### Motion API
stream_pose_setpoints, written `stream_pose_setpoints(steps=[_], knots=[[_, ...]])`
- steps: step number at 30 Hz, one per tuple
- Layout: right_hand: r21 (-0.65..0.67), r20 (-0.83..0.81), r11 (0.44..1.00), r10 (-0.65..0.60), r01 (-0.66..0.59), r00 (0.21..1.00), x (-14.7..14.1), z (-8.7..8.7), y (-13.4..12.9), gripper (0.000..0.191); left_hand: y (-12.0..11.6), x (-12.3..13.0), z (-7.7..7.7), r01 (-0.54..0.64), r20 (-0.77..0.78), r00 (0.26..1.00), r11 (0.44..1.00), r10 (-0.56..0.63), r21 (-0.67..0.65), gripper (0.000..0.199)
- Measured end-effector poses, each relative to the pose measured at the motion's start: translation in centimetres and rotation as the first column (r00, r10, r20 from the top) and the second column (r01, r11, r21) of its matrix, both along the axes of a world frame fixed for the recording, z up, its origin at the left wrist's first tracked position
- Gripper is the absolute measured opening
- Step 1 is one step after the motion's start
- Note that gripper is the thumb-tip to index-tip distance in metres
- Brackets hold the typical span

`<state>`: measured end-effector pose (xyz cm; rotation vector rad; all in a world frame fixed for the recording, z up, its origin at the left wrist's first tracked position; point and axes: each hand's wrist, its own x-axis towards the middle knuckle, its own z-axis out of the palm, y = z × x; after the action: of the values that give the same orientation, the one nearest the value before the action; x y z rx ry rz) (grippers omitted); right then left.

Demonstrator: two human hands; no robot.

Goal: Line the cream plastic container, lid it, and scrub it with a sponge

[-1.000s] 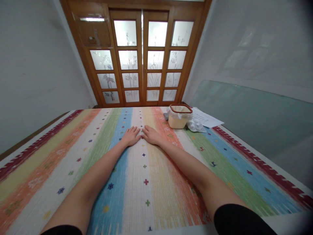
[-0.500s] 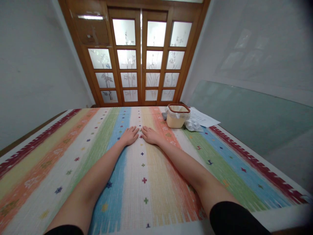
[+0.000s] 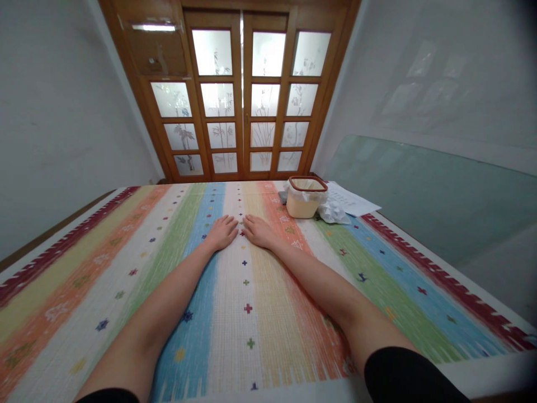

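Note:
My left hand lies palm down on the striped tablecloth, its fingers stretched forward and holding nothing. Close beside it, my right hand also rests flat on the cloth, fingers extended, with a narrow gap between the two hands. Beyond my right hand stands a small cream bin with a brown rim and a white liner bag. Crumpled white paper or plastic sits against the bin's right side.
A printed sheet of paper lies behind the crumpled piece. A small grey object is partly hidden left of the bin. A pale green panel leans along the right wall. Wooden glazed doors stand past the table's far edge.
The view has shifted very slightly. Both hands stay in the same place on the cloth, and nothing was picked up or moved.

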<state>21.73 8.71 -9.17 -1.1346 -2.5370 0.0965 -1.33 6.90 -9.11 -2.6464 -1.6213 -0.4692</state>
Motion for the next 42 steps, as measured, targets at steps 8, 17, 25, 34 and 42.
stream_pose_setpoints(steps=[8, 17, 25, 34, 42], knots=[[-0.137, 0.127, 0.99, 0.058, -0.04, 0.99, -0.37, 0.22, -0.74, 0.075, -0.37, 0.39, -0.17, -0.033, -0.051, 0.998, 0.987, 0.025, -0.158, 0.061], [-0.103, 0.075, 0.994, 0.027, -0.019, 0.997, -0.52, -0.29, -0.95, 0.069, -0.36, 0.39, -0.14, -0.025, -0.074, 0.997, 0.985, 0.012, -0.172, 0.063], [-0.124, 0.096, 0.992, 0.038, -0.026, 0.995, -0.42, -0.24, -0.94, 0.072, -0.59, 0.71, 0.07, -0.037, -0.081, 0.996, 0.977, 0.02, -0.21, 0.065], [-0.11, 0.092, 0.994, 0.031, -0.021, 0.995, -0.46, -0.36, -0.98, 0.074, -1.01, 0.95, 0.32, -0.042, -0.082, 0.996, 0.976, 0.025, -0.213, 0.066], [-0.097, 0.106, 0.995, 0.031, -0.02, 0.994, -0.42, -0.55, -0.8, 0.071, -1.04, 0.8, 0.16, -0.033, -0.06, 0.998, 0.983, 0.023, -0.18, 0.065]])
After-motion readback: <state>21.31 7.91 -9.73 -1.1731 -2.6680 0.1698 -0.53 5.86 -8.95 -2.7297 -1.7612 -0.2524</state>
